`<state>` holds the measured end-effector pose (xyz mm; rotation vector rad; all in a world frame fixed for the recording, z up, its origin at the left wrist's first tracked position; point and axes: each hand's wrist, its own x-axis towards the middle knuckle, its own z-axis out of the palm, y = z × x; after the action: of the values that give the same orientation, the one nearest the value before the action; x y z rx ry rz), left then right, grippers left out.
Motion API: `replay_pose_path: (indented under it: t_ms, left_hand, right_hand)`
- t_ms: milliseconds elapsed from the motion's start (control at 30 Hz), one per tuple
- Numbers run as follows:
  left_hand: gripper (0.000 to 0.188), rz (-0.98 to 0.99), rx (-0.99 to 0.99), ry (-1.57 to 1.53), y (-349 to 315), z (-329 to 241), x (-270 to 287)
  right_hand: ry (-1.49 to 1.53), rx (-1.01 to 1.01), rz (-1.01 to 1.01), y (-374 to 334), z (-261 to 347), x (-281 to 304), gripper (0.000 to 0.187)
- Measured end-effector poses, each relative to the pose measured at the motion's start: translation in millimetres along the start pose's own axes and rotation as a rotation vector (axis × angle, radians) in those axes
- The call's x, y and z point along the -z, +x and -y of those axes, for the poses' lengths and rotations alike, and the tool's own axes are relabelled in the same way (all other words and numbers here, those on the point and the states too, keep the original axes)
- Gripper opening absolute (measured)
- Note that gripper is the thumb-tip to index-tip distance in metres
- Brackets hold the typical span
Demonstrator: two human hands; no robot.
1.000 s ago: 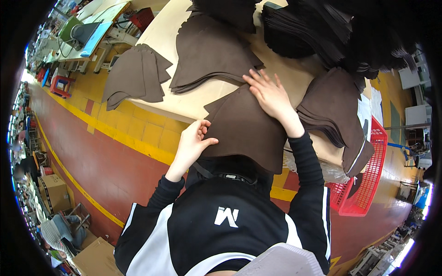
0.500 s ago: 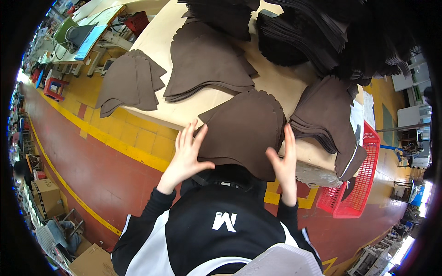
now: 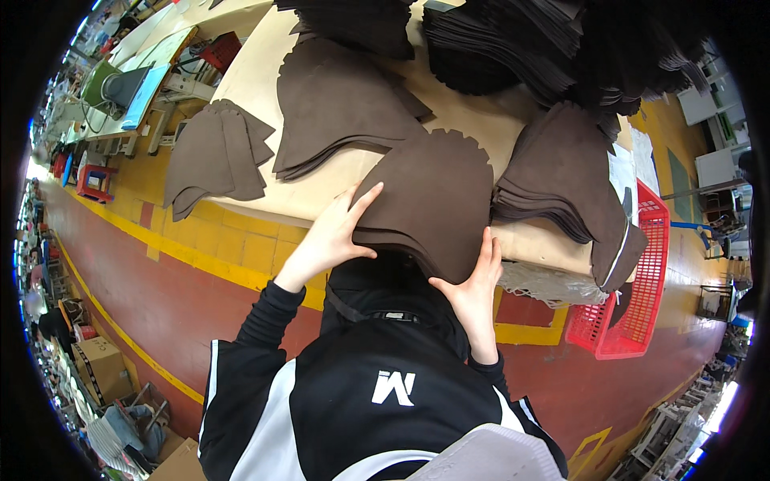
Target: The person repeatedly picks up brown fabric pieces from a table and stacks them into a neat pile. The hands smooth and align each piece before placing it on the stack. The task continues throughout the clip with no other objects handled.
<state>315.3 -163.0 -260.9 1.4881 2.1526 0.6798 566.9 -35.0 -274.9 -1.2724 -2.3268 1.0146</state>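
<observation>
A stack of dark brown cut pieces point(image 3: 433, 192), each with a notched curved top, lies at the near edge of the table, its lower edge overhanging toward me. My left hand point(image 3: 333, 236) is at the stack's left edge, fingers stretched out and thumb apart near the lower edge. At the lower right corner, my right hand point(image 3: 475, 293) has its thumb against the bottom edge and its fingers extended along the right side. Both hands are open and frame the stack from two sides. Several layers show along the wavy lower edge.
Similar brown stacks lie at the left point(image 3: 216, 156), behind point(image 3: 341, 104) and at the right point(image 3: 553, 172) on the pale table point(image 3: 253, 76). Darker piles point(image 3: 505, 48) rise at the back. A red plastic basket point(image 3: 654, 280) stands by the table's right side.
Both hands have come in against the stack; the right has moved left and its thumb now meets the lower corner. The stack's edges look more even, and the view has shifted slightly.
</observation>
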Motion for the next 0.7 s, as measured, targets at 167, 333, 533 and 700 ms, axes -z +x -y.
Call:
replay_pose_path:
  t_ms: [167,333,533,700]
  left_hand:
    - [0.111,-0.174,0.089,-0.152,-23,-13,-6]
    - [0.107,-0.305,0.2,-0.231,-34,-11,-13]
    - [0.094,-0.265,0.148,-0.374,-32,9,-23]
    - [0.064,-0.418,0.3,-0.514,-20,21,-29]
  right_hand:
    - [0.158,0.076,0.059,0,-1,23,0.117]
    - [0.25,0.099,0.11,13,3,41,0.101]
    - [-0.068,0.145,0.197,18,-11,54,0.075]
    - [-0.117,0.628,0.094,59,37,53,0.056]
